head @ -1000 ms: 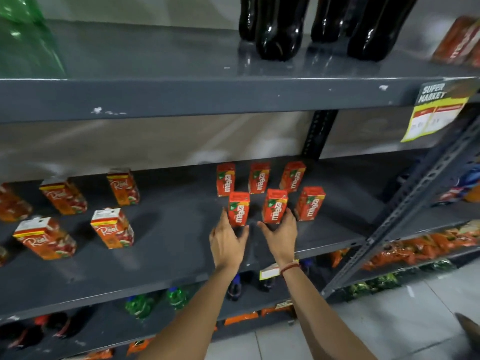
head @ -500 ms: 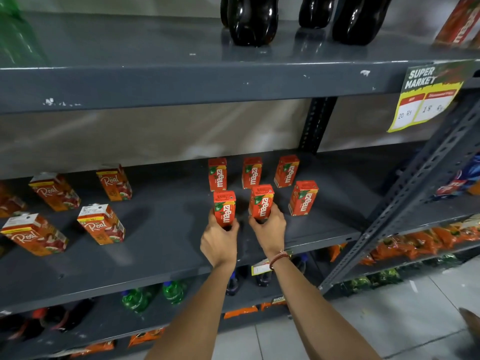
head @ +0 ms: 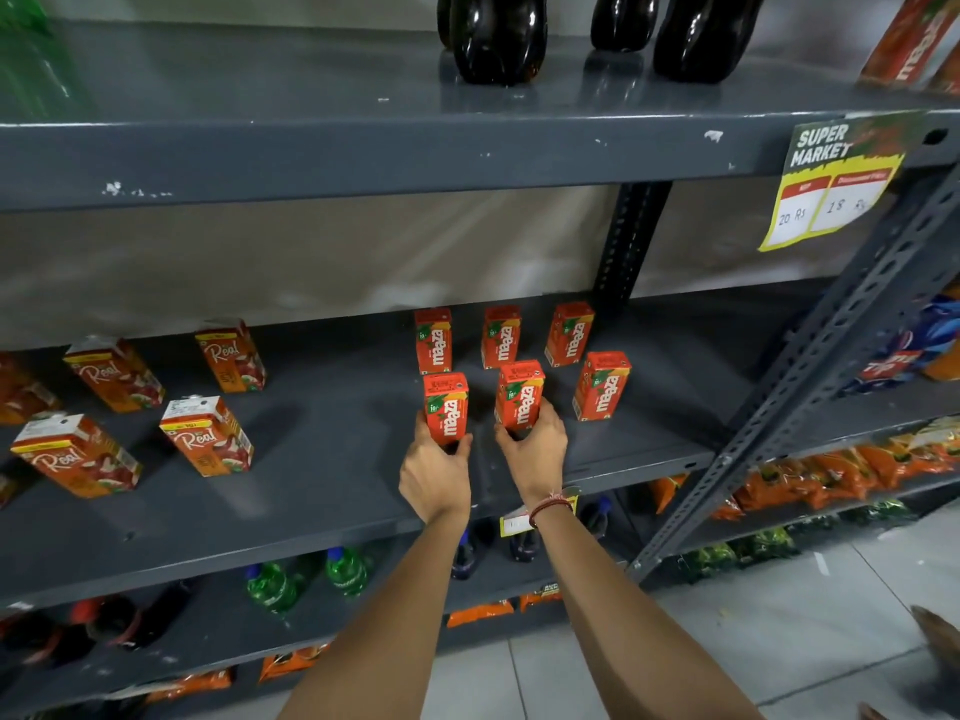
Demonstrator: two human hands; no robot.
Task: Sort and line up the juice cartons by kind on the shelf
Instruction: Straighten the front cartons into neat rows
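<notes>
Small red Maaza cartons stand upright in two rows on the grey middle shelf (head: 322, 459). My left hand (head: 434, 472) grips the front left Maaza carton (head: 445, 405) at its base. My right hand (head: 535, 449) grips the front middle Maaza carton (head: 519, 394). A third front carton (head: 601, 385) stands free to the right. Behind them stand three more Maaza cartons (head: 500, 336). Several larger orange Real cartons (head: 208, 433) are scattered on the left part of the same shelf, turned at different angles.
Dark cola bottles (head: 498, 39) stand on the upper shelf. A yellow price tag (head: 831, 184) hangs from its edge. A slanted perforated steel post (head: 810, 387) bounds the shelf on the right. Green bottles (head: 343, 569) and orange snack packs fill the lower shelves.
Both hands went from open behind the two front Maaza cartons to closed around them. The cartons have stayed about where they stood on the shelf.
</notes>
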